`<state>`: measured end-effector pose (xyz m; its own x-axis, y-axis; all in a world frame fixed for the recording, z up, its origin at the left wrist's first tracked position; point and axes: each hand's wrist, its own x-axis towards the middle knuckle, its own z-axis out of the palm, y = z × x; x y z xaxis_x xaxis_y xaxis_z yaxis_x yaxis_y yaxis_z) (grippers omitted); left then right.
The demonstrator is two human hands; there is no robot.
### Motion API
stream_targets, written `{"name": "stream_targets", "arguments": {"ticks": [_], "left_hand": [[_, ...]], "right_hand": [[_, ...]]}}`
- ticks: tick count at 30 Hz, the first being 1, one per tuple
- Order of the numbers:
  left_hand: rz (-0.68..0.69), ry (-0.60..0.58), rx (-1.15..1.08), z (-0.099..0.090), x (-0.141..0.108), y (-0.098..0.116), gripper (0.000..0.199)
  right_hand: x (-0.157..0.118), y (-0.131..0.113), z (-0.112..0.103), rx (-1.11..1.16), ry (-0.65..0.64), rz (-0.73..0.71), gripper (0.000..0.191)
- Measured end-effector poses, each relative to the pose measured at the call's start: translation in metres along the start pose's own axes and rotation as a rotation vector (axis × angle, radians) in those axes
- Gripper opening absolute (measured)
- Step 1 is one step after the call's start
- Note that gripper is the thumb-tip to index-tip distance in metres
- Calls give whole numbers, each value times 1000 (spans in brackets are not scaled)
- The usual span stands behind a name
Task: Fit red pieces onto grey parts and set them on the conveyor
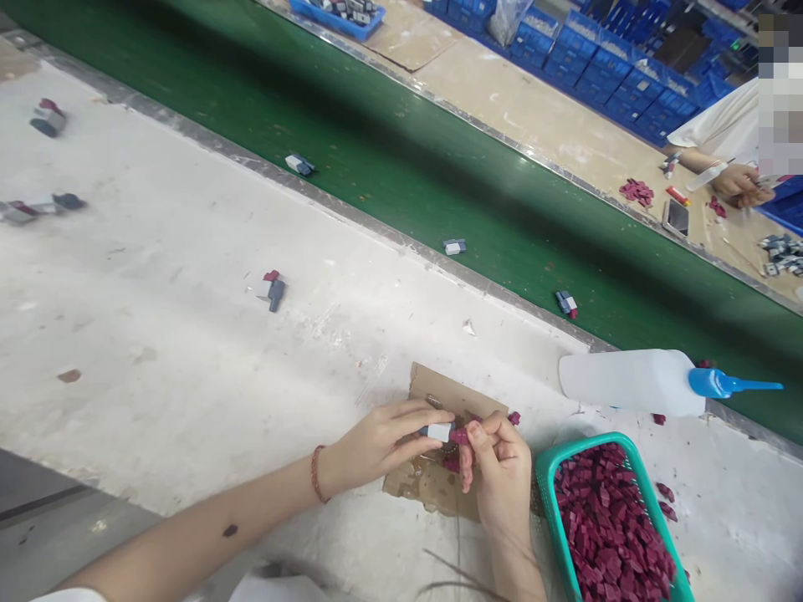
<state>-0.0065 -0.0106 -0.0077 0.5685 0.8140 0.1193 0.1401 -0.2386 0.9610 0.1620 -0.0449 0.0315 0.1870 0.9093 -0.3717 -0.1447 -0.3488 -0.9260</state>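
Note:
Between the thumb and fingers of my left hand (392,439) is a small grey-and-white plastic part (438,431). My right hand (502,464) pinches a small maroon plastic piece (461,436) against the right end of that part. Both hands are above a stained piece of cardboard (455,390), where more maroon bits lie partly hidden under my fingers. Close to my right hand stands a green basket (544,485) filled with maroon pieces (608,527). A white squeeze bottle with a blue nozzle (633,380) lies on its side behind the basket.
A green conveyor belt (376,184) crosses beyond the white table (188,351), carrying several small grey parts. Another grey part with a maroon tip (273,290) lies on the table. Across the belt, a co-worker's hands (744,184) are at work near blue crates (595,71).

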Motion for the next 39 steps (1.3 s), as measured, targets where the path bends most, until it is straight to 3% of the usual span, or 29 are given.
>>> {"name": "stream_targets", "arguments": {"ticks": [8,16,19,24,28,33,36,39], "left_hand": [[158,10,148,2,-2,-3,33],[192,29,217,4,-2,-4,32],[164,26,193,5,-3,0,31],[-6,4,88,0,8,20,27],[-19,105,98,-19,41,23,24],[-21,316,264,-57,113,-7,31],[-53,389,415,-71,157,-31,32],[-45,387,516,-72,190,-46,33]], "right_hand": [[1,7,3,20,-14,17,46],[-1,9,8,15,5,36,48],[-1,10,7,15,-4,44,49],[-8,5,-1,14,20,-31,44],[-28,-9,-30,-190,186,-191,35],[-57,-20,-99,-777,476,-253,26],[-63,-16,-133,-1133,505,-263,26],[-62,-9,-145,-1345,477,-293,23]]}}
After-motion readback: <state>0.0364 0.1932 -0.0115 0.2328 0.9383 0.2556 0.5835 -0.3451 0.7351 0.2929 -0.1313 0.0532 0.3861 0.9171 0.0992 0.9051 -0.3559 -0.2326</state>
